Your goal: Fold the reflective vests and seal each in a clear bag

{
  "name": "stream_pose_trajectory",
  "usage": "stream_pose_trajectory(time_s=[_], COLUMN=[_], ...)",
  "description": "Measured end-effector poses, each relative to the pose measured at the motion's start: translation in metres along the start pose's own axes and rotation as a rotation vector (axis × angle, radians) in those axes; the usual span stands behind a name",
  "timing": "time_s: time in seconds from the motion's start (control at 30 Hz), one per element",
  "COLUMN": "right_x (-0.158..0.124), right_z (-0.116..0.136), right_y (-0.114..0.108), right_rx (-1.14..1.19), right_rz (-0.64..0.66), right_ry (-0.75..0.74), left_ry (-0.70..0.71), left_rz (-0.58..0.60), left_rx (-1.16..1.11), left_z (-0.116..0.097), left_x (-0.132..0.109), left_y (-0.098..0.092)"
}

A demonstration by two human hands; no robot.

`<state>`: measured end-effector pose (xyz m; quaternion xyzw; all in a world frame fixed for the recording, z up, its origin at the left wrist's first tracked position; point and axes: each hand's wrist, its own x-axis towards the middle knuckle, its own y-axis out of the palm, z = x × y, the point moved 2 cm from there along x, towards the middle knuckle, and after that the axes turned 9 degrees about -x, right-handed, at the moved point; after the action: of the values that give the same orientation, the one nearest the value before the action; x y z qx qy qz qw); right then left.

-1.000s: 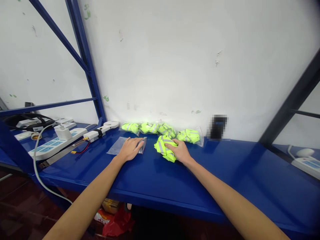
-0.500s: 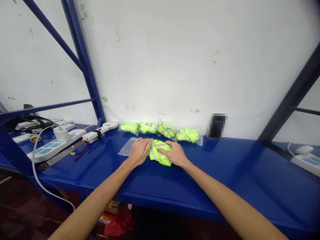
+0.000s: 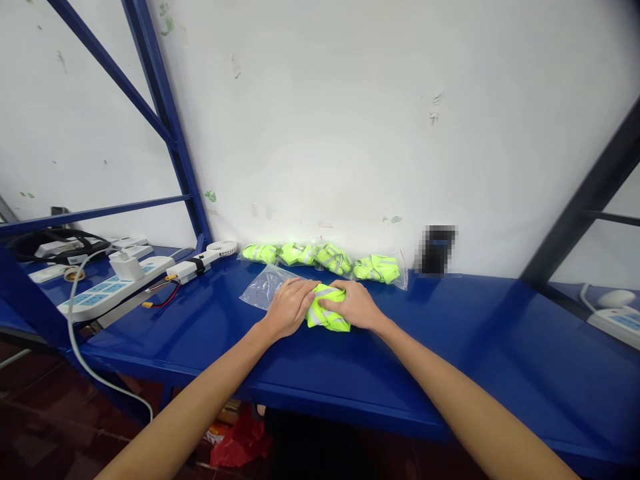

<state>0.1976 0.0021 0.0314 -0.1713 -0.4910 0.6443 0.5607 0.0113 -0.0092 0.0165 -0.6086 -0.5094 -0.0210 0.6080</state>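
Note:
A folded neon-yellow reflective vest (image 3: 329, 311) with silvery stripes lies bundled on the blue table, pressed between my two hands. My left hand (image 3: 291, 308) is closed against its left side, fingers together over the edge. From the right, my right hand (image 3: 359, 305) grips it, thumb across the top and the other fingers hidden behind. A clear plastic bag (image 3: 265, 287) lies flat just behind and left of my left hand, partly covered by it.
Several bagged yellow bundles (image 3: 376, 269) line the wall at the table's back. Leftward are a white handheld fan (image 3: 221, 249), a power strip (image 3: 113, 290) with a plugged-in adapter, and cables. A pixelated dark object (image 3: 437, 251) stands at the back right. Blue posts (image 3: 173, 133) frame the left.
Both hands have shifted slightly right with the vest and squeezed it more compact. More of the clear bag now shows beside my left hand.

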Motion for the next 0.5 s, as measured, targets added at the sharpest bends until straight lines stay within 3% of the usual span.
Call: stream_pose_trajectory(time_s=[0.1,0.3,0.5], right_x=[0.004,0.01,0.004], right_z=[-0.009,-0.026,-0.016], right_y=[0.004,0.008,0.011], right_rx=[0.048,0.169,0.122], right_rz=[0.001,-0.011,-0.086], right_ry=[0.093,0.234,0.199], left_ry=[-0.031,-0.05,0.012], left_rz=[0.048,0.282,0.211], left_rx=[-0.001,-0.044,0.016], left_z=[-0.005,-0.006,-0.005], left_x=[-0.001,-0.004,-0.003], left_y=[0.0,0.0,0.006])
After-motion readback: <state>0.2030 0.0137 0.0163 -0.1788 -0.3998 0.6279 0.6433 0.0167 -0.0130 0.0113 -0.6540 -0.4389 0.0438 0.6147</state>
